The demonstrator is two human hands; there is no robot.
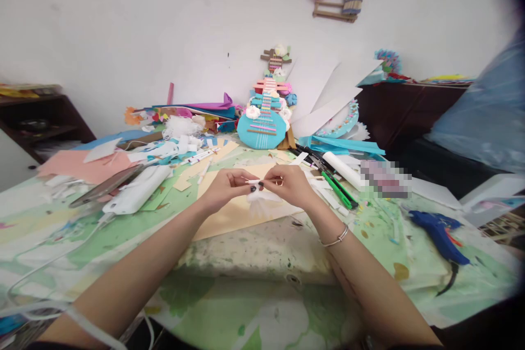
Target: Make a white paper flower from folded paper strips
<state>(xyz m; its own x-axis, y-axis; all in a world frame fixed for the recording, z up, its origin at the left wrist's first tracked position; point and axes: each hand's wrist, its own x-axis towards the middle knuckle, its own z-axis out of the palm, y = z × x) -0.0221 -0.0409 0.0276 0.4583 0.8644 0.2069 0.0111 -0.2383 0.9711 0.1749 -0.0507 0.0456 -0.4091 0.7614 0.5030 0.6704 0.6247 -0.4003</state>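
My left hand (223, 188) and my right hand (290, 183) meet above the middle of the table, fingertips nearly touching. Both pinch a small piece of white paper (262, 203), rolled or folded narrow along its top. Its lower part hangs down, thin and fringe-like, and is somewhat blurred. Beneath it lies a sheet of cream paper (221, 219). The fingers cover part of what they grip. Just right of my right hand are a green-handled tool (336, 190) and some white paper strips.
A blue glue gun (441, 232) lies at the right. A white power bank or charger (137, 190) with a cable is at the left, beside pink paper (88, 170). Behind my hands stands a blue paper lute-like craft (262, 131), among paper scraps and pens.
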